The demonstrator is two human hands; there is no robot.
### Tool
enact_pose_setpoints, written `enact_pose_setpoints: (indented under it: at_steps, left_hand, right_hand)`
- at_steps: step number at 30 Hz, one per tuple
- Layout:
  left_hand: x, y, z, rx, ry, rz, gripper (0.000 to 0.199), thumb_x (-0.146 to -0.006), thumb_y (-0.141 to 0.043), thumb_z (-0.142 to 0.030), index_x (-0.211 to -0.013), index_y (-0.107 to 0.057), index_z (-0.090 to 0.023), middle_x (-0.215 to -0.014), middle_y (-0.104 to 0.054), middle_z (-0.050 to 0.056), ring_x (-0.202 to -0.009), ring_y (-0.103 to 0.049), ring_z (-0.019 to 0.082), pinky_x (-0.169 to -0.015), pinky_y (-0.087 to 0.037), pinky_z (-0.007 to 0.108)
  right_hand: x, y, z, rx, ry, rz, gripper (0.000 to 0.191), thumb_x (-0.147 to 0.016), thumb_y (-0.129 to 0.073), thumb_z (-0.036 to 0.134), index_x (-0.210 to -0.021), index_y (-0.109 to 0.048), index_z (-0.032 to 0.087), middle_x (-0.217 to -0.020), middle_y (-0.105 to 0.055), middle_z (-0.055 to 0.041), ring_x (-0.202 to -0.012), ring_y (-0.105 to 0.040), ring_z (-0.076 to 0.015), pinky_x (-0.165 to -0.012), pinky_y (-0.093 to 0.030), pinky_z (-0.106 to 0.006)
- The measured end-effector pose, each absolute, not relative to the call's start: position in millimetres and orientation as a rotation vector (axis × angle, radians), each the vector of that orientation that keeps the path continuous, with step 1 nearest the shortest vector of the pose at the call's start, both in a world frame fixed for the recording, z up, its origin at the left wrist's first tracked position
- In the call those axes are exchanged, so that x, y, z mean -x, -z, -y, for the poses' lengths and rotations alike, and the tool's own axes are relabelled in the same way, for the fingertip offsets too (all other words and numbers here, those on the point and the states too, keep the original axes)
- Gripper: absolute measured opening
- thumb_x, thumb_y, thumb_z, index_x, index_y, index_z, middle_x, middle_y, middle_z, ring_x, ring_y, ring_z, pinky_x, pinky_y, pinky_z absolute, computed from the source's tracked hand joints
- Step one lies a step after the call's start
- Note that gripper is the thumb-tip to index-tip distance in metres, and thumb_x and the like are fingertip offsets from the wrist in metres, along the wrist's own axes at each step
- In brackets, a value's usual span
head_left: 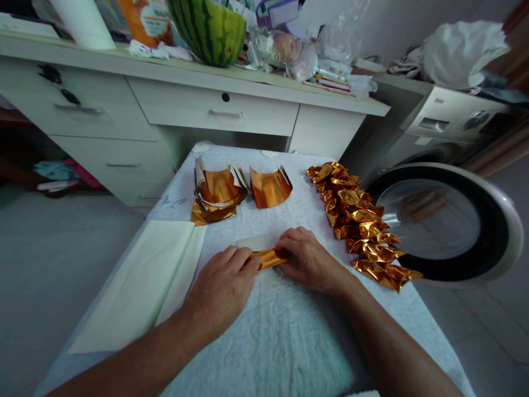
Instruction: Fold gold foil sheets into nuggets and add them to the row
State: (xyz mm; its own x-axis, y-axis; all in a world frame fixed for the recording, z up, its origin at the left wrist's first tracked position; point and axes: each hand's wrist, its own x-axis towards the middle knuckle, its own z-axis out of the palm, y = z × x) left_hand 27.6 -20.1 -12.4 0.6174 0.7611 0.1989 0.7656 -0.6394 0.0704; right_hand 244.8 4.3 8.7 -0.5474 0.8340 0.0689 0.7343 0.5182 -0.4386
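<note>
A narrow rolled strip of gold foil paper [269,259] lies between my hands, with a pale sheet edge [258,241] just behind it. My left hand [229,281] has its fingers closed on the strip's left end. The right end is gripped by my right hand [308,259], its fingers bent over it. Behind them are a stack of curled gold sheets [219,187] and a separate curled gold sheet [270,187]. Folded gold foil pieces [359,215] form a long row at the right. Pale paper sheets [132,286] lie at the left.
The cloth-covered table [268,342] stands before a white desk with drawers [215,105]. On the desk are a cut watermelon [209,33], a white roll [82,22] and plastic bags. At the right, a washing machine [438,121] has its round door [502,226] open beside the table.
</note>
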Motion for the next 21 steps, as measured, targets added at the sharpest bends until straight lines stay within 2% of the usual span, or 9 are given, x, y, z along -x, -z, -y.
enact_pose_setpoints:
  at_steps: [5,10,13,16,18,21]
  left_hand:
    - [-24.8,13.7,19.7,2.736,0.351,1.266,0.028,-0.087,-0.045,-0.001,-0.096,-0.067,-0.015,-0.092,-0.069,0.007,-0.075,-0.063,0.021,-0.065,-0.057,0.035]
    - [-19.6,16.7,18.8,2.678,0.437,1.241,0.034,-0.087,-0.039,0.001,-0.1,-0.067,-0.014,-0.094,-0.072,0.007,-0.066,-0.067,0.018,-0.06,-0.06,0.032]
    - [-16.6,21.8,16.9,2.663,0.64,1.18,0.033,-0.09,-0.038,-0.001,-0.104,-0.065,-0.012,-0.1,-0.071,0.009,-0.076,-0.07,0.018,-0.068,-0.062,0.032]
    - [-16.1,26.7,15.2,2.648,0.81,1.154,0.029,-0.092,-0.041,-0.005,-0.11,-0.063,-0.01,-0.114,-0.067,0.014,-0.098,-0.068,0.021,-0.085,-0.06,0.036]
    - [-17.4,28.0,14.7,2.648,0.844,1.182,0.029,-0.091,-0.044,-0.006,-0.114,-0.062,-0.009,-0.123,-0.062,0.016,-0.11,-0.063,0.024,-0.095,-0.056,0.039]
    - [-20.1,26.9,14.6,2.684,0.798,1.246,0.03,-0.091,-0.046,-0.008,-0.117,-0.061,-0.009,-0.13,-0.057,0.018,-0.119,-0.058,0.026,-0.101,-0.052,0.043]
  right_hand:
    - [-243.0,-8.2,-3.4,1.31,-0.464,2.51,0.018,-0.079,-0.057,0.01,-0.093,-0.064,0.019,-0.091,-0.06,-0.0044,-0.088,-0.048,-0.0202,-0.081,-0.034,-0.034]
    - [-239.6,0.0,-4.0,1.302,-0.436,2.479,0.021,-0.074,-0.057,0.007,-0.09,-0.061,0.018,-0.097,-0.058,-0.0048,-0.091,-0.047,-0.0204,-0.082,-0.034,-0.034]
    - [-238.6,4.9,-5.5,1.318,-0.42,2.421,0.017,-0.073,-0.059,0.006,-0.084,-0.058,0.018,-0.092,-0.057,-0.0034,-0.089,-0.046,-0.0193,-0.08,-0.034,-0.033]
    - [-238.4,4.9,-5.4,1.306,-0.405,2.386,0.012,-0.077,-0.063,0.01,-0.08,-0.056,0.018,-0.087,-0.057,-0.0024,-0.087,-0.046,-0.0186,-0.078,-0.034,-0.031]
    - [-237.9,2.7,-4.2,1.28,-0.394,2.384,0.01,-0.079,-0.064,0.012,-0.081,-0.056,0.018,-0.088,-0.057,-0.0026,-0.086,-0.046,-0.0182,-0.077,-0.034,-0.031]
    - [-236.4,0.1,-1.9,1.242,-0.391,2.41,0.013,-0.079,-0.059,0.006,-0.082,-0.058,0.019,-0.089,-0.057,-0.0026,-0.086,-0.046,-0.0177,-0.077,-0.033,-0.03]
